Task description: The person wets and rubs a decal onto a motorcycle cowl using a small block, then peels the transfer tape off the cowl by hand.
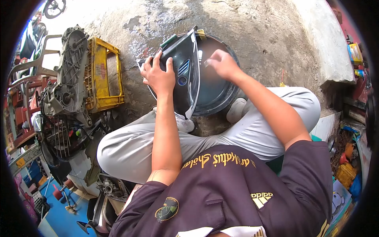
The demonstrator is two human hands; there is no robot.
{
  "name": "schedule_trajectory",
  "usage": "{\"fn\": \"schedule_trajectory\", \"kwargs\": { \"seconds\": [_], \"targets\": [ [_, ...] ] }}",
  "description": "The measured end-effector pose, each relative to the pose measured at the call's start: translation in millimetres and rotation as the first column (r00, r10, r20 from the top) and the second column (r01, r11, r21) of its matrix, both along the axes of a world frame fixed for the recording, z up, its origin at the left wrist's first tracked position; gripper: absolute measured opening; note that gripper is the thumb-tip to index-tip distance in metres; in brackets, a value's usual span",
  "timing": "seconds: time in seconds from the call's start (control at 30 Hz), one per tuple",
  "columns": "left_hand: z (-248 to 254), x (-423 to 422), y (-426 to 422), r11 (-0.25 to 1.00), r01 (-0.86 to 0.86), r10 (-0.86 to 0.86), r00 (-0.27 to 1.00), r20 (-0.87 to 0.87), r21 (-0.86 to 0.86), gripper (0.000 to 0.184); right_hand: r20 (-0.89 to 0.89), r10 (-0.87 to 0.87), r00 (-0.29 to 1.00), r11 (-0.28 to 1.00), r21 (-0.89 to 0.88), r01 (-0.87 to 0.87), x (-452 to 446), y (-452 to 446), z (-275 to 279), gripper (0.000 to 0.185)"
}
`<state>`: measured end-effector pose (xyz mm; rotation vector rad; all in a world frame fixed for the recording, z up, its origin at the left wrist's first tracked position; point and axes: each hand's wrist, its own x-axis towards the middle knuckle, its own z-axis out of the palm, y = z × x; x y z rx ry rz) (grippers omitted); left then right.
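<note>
Watching through the head cam from my end, I've got the left hand (160, 79) laid palm-down on a glossy black panel (183, 94), fingers spread and the thumb standing off to the side; can't tell whether any fingertips hook under the far edge. The panel sits directly under that hand and runs out to its right, tilted across the near-left part of a round dark basin (215, 110) holding what looks like cloudy water (211, 93). Just right of the left thumb are some blue-and-white stripes (183, 68) on the panel. The right hand (223, 67) is over the basin, off to the right of the panel's pale edge, fingers curled in and motion-blurred, so no clue from me whether it's pinching anything. Handling-wise, I'd guess thin moulded plastic: light, fairly stiff with a little flex, and slick as anything if wet. The long pointed ends look like the bits that'd crack or scuff first, so I'd grip it around the broad middle, near where the left hand is, with fingers wrapped over an edge instead of flat on the shine. Further left of that hand there's a yellow crate (91, 75) and a grey metal casing (71, 59).
</note>
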<state>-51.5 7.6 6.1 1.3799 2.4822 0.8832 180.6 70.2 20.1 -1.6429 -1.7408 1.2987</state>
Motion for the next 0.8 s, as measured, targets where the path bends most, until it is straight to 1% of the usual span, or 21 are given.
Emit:
{"fn": "schedule_trajectory", "kwargs": {
  "seconds": [0.03,0.07,0.13,0.17,0.2,0.23,0.27,0.3,0.33,0.37,0.4,0.43,0.47,0.5,0.53,0.6,0.63,0.67,0.73,0.77,0.8],
  "targets": [
    [-2,0,-1,1.0,0.004,-0.004,0.999,0.038,0.013,0.05,-0.072,-0.101,0.992,0.987,-0.131,0.091,0,11,-10,0.021],
    [-4,-1,0,1.0,-0.001,0.001,0.999,0.039,0.013,0.05,-0.098,-0.205,0.974,0.936,-0.31,0.166,3,21,-20,0.02],
    [-6,-5,1,0.999,0.05,-0.05,0.999,0.002,0.009,0.054,-0.093,-0.236,0.967,0.926,-0.324,0.195,-1,33,-44,0.024],
    [2,-7,0,0.996,0.072,-0.07,0.996,0.051,-0.046,0.058,-0.061,-0.281,0.958,0.906,-0.347,0.243,-8,37,-78,0.028],
    [-3,-8,-1,0.997,0.07,-0.069,0.996,0.048,-0.026,0.064,-0.024,-0.328,0.944,0.883,-0.364,0.297,-10,37,-117,0.032],
    [-4,-8,-2,0.997,0.071,-0.071,0.996,0.057,-0.008,0.07,-0.005,-0.401,0.916,0.84,-0.4,0.366,-11,32,-145,0.042],
    [-4,-7,-2,0.997,0.07,-0.071,0.995,0.067,0.01,0.075,0.142,-0.439,0.887,0.756,-0.475,0.45,-14,32,-177,0.045],
    [-4,-4,-3,0.997,0.075,-0.076,0.996,0.044,0.011,0.089,0.154,-0.43,0.89,0.76,-0.469,0.449,-16,22,-204,0.047],
    [-3,-3,-5,0.997,0.072,-0.072,0.997,0.042,0.003,0.089,0.167,-0.426,0.889,0.763,-0.463,0.452,-19,12,-212,0.05],
    [-1,-2,-4,0.996,0.081,-0.081,0.996,0.03,0.023,0.093,0.165,-0.425,0.89,0.761,-0.466,0.45,-21,8,-218,0.05],
    [-2,-2,-4,0.995,0.091,-0.092,0.996,0.021,0.041,0.097,0.028,-0.614,0.789,0.626,-0.593,0.508,-24,2,-214,0.043],
    [-4,-1,-3,0.996,0.083,-0.083,0.996,0.01,0.032,0.098,-0.077,-0.776,0.626,0.48,-0.715,0.509,-25,1,-209,0.037],
    [-5,-2,-3,0.996,0.08,-0.081,0.997,0.013,0.032,0.098,-0.075,-0.775,0.628,0.482,-0.713,0.509,-18,6,-200,0.037],
    [-8,-2,-2,0.995,0.082,-0.083,0.997,0.006,0.054,0.096,-0.18,-0.822,0.54,0.416,-0.837,0.354,-3,15,-191,0.027],
    [-9,-3,-2,0.993,0.086,-0.086,0.996,-0.001,0.076,0.094,-0.259,-0.867,0.425,0.358,-0.918,0.171,6,22,-178,0.02],
    [0,-1,-1,0.996,0.073,-0.073,0.997,-0.007,0.044,0.091,-0.392,-0.823,0.412,0.48,-0.867,0.135,6,17,-90,0.016],
    [6,2,0,0.998,0.06,-0.06,0.998,-0.017,0.01,0.089,-0.466,-0.775,0.426,0.525,-0.851,0.024,19,18,-79,0.014],
    [11,7,0,0.998,0.055,-0.055,0.998,-0.005,0.007,0.089,-0.458,-0.775,0.436,0.521,-0.853,0.031,21,16,-58,0.014],
    [20,14,1,0.999,0.023,-0.026,0.992,-0.124,-0.027,0.087,-0.401,-0.523,0.752,0.718,-0.683,0.135,13,4,-9,0.014],
    [23,19,1,0.997,-0.002,-0.003,0.997,-0.074,-0.072,0.089,-0.389,-0.46,0.798,0.736,-0.67,0.097,11,-2,2,0.015],
    [23,23,1,0.997,-0.003,-0.003,0.997,-0.074,-0.073,0.089,-0.388,-0.46,0.799,0.735,-0.671,0.097,6,-12,14,0.015]
  ]
}}
